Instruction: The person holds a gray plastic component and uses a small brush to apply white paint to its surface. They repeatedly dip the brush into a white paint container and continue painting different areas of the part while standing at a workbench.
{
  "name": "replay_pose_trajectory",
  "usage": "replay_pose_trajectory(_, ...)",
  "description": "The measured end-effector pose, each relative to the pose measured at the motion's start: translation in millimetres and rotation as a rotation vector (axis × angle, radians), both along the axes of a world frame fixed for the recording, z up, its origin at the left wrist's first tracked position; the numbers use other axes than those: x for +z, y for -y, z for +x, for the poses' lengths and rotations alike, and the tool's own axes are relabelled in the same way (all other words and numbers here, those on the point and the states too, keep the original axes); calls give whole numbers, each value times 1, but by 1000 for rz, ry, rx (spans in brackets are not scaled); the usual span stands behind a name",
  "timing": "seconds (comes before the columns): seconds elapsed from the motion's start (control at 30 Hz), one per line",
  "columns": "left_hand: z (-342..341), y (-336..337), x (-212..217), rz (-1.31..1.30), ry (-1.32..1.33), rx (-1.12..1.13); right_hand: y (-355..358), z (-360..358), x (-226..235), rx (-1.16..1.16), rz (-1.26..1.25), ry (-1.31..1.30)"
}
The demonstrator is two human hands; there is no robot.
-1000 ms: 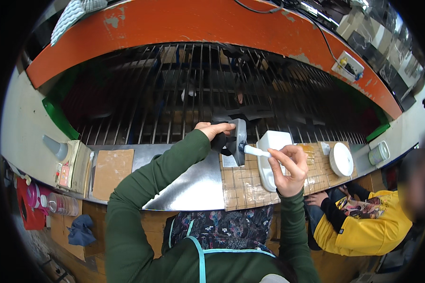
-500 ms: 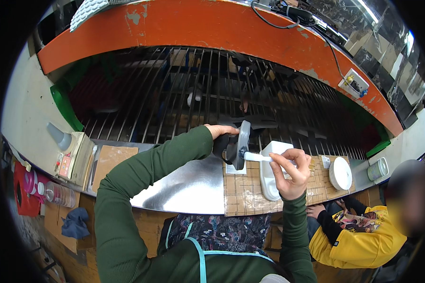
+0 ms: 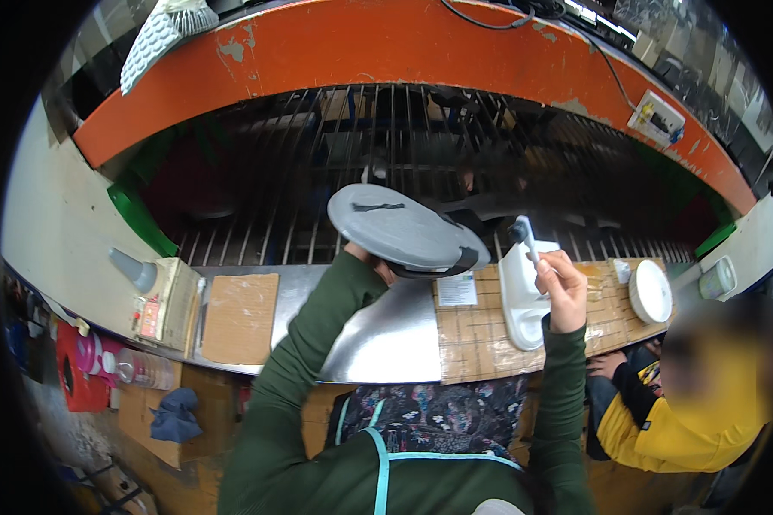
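My left hand (image 3: 358,252) grips a sandal (image 3: 404,230) with black straps, holding it over the bench with its grey sole turned up. A dark mark shows near one end of the sole. Most of the left fingers are hidden beneath the sandal. To the right, my right hand (image 3: 563,287) pinches a small brush (image 3: 531,245) with a white handle and dark bristles. The brush points up and away, apart from the sandal. Just left of the right hand stands a white plastic container (image 3: 513,296) on the cardboard-covered part of the bench.
A roller conveyor (image 3: 266,215) runs beyond the bench under an orange beam (image 3: 318,51). On the right are a white bowl (image 3: 651,292) and a seated person in a yellow top (image 3: 704,438). A cardboard piece (image 3: 240,318) lies left on the metal bench top (image 3: 386,343).
The sandal has turned from edge-on to sole-up and moved left. The brush has come away from the sandal, and my right hand has shifted right. The whole view has shifted slightly.
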State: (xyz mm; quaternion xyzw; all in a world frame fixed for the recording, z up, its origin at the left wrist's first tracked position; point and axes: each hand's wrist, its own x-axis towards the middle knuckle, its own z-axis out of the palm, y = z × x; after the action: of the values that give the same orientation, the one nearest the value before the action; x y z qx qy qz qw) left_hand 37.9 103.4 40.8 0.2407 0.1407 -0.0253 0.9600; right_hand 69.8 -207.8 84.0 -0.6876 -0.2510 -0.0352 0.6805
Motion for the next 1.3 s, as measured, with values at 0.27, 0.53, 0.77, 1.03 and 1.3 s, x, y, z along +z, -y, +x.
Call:
replay_pose_trajectory(0.27,-46,-6,-81,287,578,93,-4,1,-24,128,226,-403)
replay_pose_trajectory(0.53,-60,10,-106,-145,585,17,-21,-69,-25,1,-104,56)
replay_pose_trajectory(0.77,-12,26,-120,119,660,-10,-42,-106,-34,-143,-465,310)
replay_pose_trajectory(1.03,-48,52,-100,792,590,91,-39,-96,-62,-611,-597,762)
replay_pose_trajectory(1.3,-51,72,-91,876,641,1,-30,-77,-62,-609,-526,630)
